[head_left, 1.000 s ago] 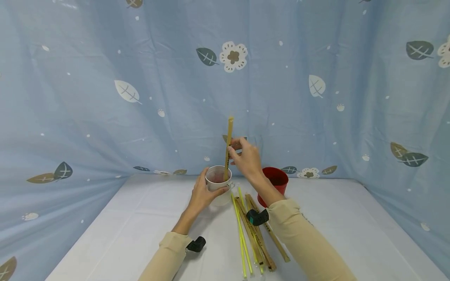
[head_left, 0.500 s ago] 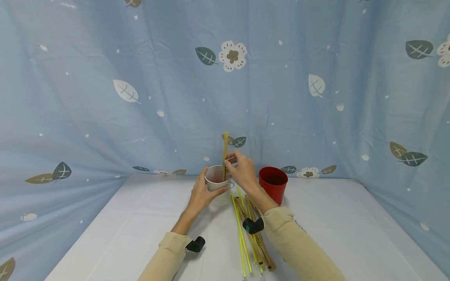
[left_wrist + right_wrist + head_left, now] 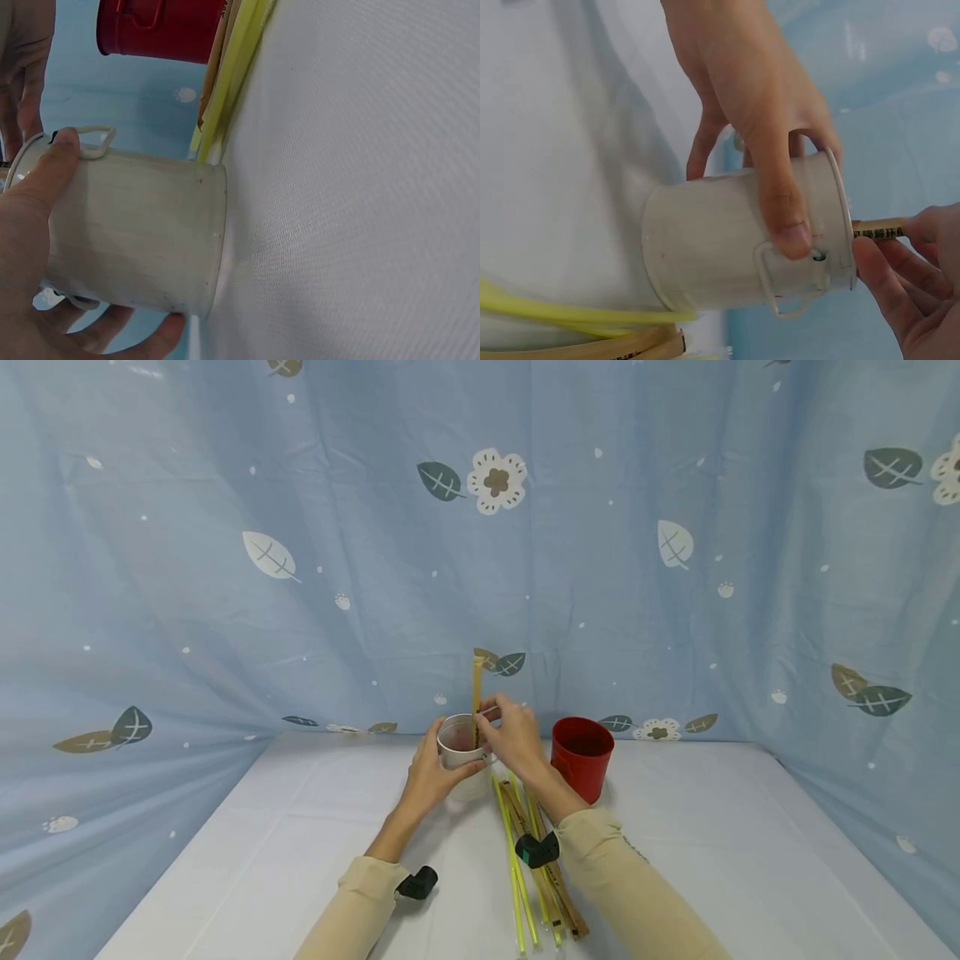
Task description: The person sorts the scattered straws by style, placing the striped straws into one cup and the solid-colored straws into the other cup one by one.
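A white metal bucket [image 3: 471, 783] with small side handles stands on the white-covered table. My left hand [image 3: 432, 775] grips it around the side, thumb near the rim, as the left wrist view also shows. With thumb and fingers my right hand [image 3: 514, 737] pinches a paper-wrapped straw [image 3: 477, 683], brown with dark print. The straw stands nearly upright, its lower part down inside the white bucket and hidden by the wall. In the right wrist view the right fingertips [image 3: 871, 259] are right at the bucket's rim.
A red bucket [image 3: 590, 770] stands to the right, behind the right forearm. Between the arms lie several yellow straws [image 3: 516, 893] in clear wrappers and brown paper-wrapped straws [image 3: 555, 893]. A blue patterned curtain [image 3: 360, 610] hangs behind the table.
The right hand has moved down and slightly left, lowering the paper-wrapped straw deeper into the white bucket. The left hand keeps its grip in place. The red bucket is less covered by the right arm.
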